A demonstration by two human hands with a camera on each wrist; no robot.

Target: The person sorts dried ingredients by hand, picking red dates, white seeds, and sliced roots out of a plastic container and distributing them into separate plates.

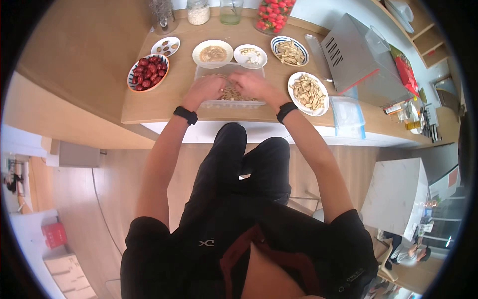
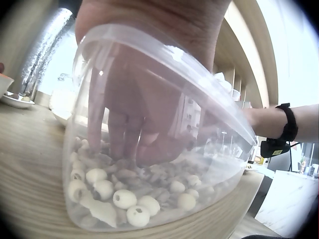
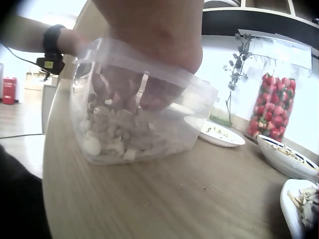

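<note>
A clear plastic box (image 1: 232,104) stands near the table's front edge, with beige dried pieces and round lotus seeds (image 2: 124,199) at its bottom. My left hand (image 1: 208,88) reaches into it from the left side. Through the cloudy wall in the left wrist view, its fingers (image 2: 118,127) point down, fairly straight, into the pieces. My right hand (image 1: 253,83) reaches in from the other side, close to the left one. Its fingertips are among the contents (image 3: 122,130), blurred by the plastic, and I cannot tell whether they pinch anything.
Behind the box are a plate of fine pieces (image 1: 213,52) and a small white plate (image 1: 250,56). Left stands a bowl of red dates (image 1: 148,73); right, two dishes of dried slices (image 1: 290,51) (image 1: 308,93). Jars line the back, a grey appliance (image 1: 356,60) the right.
</note>
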